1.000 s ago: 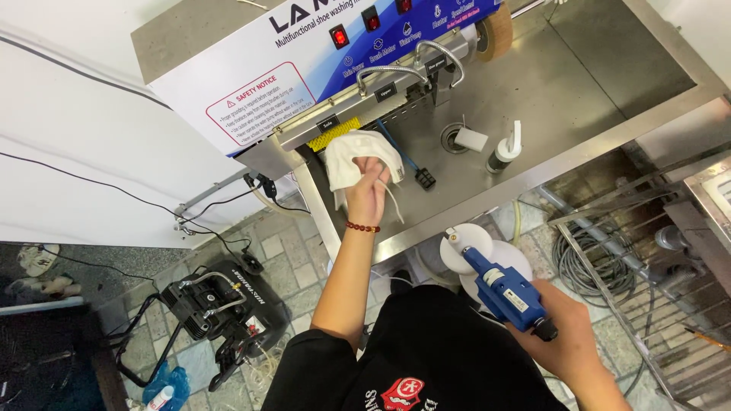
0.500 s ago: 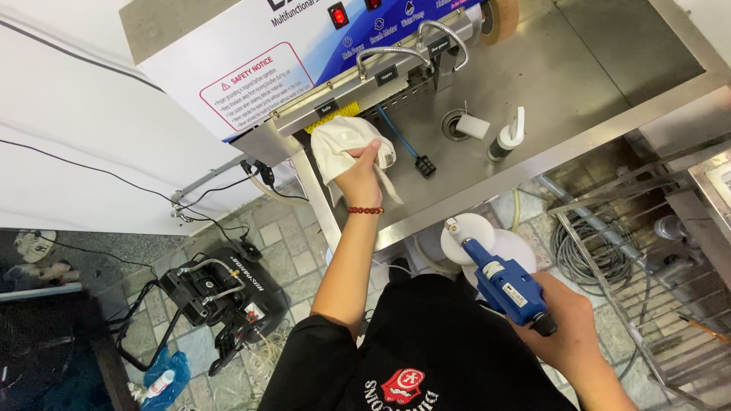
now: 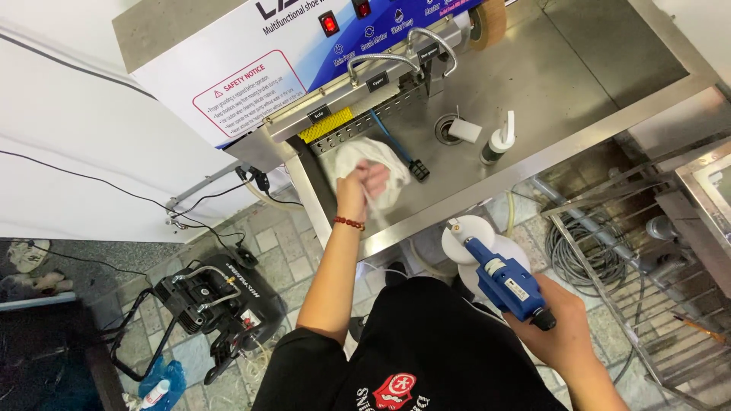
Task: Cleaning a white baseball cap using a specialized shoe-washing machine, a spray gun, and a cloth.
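Pressing our left hand down into a white cloth, we are curling the fingers together around a bunch of it; the hand is blurred, so we cannot tell how tightly it is closing. The cloth is lying in the steel basin at its left end, spreading out from under the hand toward the far side, just near of the yellow brush strip on the machine's front.

We are wrapping our right hand fully around the grip of a blue spray gun, holding it near our body and outside the basin, well apart from the cloth. Its tip is pointing up toward the basin's near rim, with a white round container sitting just behind it.

To the right of the cloth, a blue-handled brush is lying just beside it, then the drain with a white tube across it, then a white pump bottle. Beyond these, the basin floor is running open to the right. On the left, the basin wall is standing close to our left wrist.
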